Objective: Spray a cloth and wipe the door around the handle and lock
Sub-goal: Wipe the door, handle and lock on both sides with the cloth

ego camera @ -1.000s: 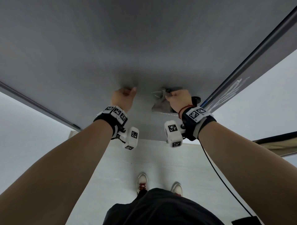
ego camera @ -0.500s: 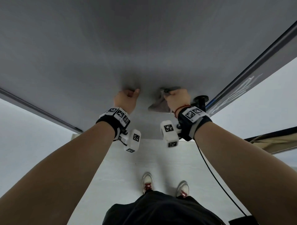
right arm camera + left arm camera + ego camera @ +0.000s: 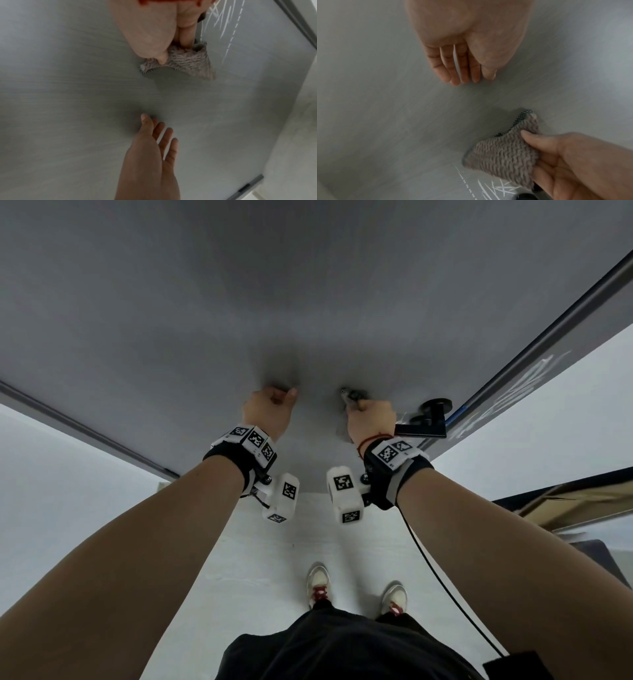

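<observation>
A grey door [image 3: 308, 302] fills the upper half of the head view. My right hand [image 3: 370, 419] grips a bunched grey-brown knitted cloth [image 3: 503, 155] and presses it against the door, just left of the black lever handle [image 3: 430, 419]. The same cloth [image 3: 181, 60] shows pinched between thumb and fingers in the right wrist view. My left hand [image 3: 270, 409] rests on the door to the left of the cloth with straight fingers [image 3: 458, 70], holding nothing. White scribbles [image 3: 494, 189] mark the door near the handle.
The door's dark edge and frame [image 3: 548, 337] run diagonally at the right. Pale walls flank the door. My feet in white and red shoes [image 3: 320, 583] stand on a light floor. A black cable [image 3: 445, 587] hangs from my right wrist. Brown boards [image 3: 565, 501] lean at the right.
The right hand has slid the cloth leftward, away from the handle, so the whole black handle now shows. The left hand stays pressed on the door.
</observation>
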